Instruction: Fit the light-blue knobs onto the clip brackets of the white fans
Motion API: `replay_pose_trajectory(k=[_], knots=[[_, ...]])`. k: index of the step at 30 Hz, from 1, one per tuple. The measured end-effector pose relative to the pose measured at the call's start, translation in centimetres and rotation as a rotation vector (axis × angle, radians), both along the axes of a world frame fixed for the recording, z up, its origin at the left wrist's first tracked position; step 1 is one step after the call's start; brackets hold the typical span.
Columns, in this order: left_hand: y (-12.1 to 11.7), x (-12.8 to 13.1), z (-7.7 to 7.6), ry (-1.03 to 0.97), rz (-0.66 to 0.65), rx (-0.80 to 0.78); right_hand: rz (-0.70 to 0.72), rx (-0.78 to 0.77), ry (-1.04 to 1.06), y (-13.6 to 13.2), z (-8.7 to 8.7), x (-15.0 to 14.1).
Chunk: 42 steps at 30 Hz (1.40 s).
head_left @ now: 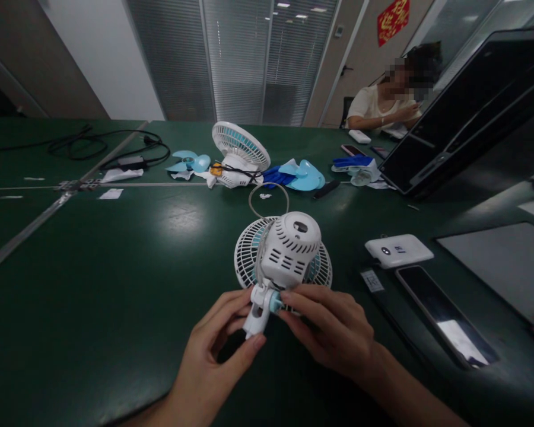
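Observation:
A small white fan lies grille-down on the green table, its slotted motor housing facing up. A white clip bracket joins the housing at the near side. My left hand is closed around this bracket, thumb below and fingers at its left. A light-blue knob sits on the bracket's right side. My right hand pinches the knob between thumb and fingers. Behind the housing, the round grille shows blue blades through its bars. A thin grey ring rests just beyond the fan.
Farther back lie another white fan, blue fan blades, a second blade set and blue-and-white gloves. To the right are a white device, a phone and a dark monitor. A person sits across the table.

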<state>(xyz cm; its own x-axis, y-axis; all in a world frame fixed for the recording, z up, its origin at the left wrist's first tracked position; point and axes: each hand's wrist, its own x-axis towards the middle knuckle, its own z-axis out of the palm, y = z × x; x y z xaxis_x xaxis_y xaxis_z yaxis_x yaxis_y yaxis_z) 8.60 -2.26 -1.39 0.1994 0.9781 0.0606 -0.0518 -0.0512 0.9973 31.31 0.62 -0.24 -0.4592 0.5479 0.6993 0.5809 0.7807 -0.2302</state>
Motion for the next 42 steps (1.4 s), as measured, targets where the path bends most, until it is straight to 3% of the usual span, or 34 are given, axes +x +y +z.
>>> replay_pose_trajectory(k=[4,15,22,33,39,42], knots=[[-0.2,-0.1,0.1,-0.007,0.018,-0.017,0.096,0.023,-0.101,0.3,0.1,1.2],[-0.2,0.1,0.0,0.011,-0.009,0.002,-0.058,-0.05,0.036,-0.2,-0.4,-0.7],[-0.2,0.1,0.2,0.01,0.011,-0.002,0.099,0.038,-0.107,0.4,0.2,1.1],[-0.2,0.1,0.3,0.041,0.011,0.002,-0.023,-0.048,0.004,0.1,-0.5,-0.2],[-0.1,0.1,0.4,0.037,0.012,0.02,0.116,0.047,-0.123,0.7,0.4,1.3],[-0.1,0.2,0.6,0.033,0.014,0.02,0.116,0.03,-0.125,0.8,0.3,1.6]])
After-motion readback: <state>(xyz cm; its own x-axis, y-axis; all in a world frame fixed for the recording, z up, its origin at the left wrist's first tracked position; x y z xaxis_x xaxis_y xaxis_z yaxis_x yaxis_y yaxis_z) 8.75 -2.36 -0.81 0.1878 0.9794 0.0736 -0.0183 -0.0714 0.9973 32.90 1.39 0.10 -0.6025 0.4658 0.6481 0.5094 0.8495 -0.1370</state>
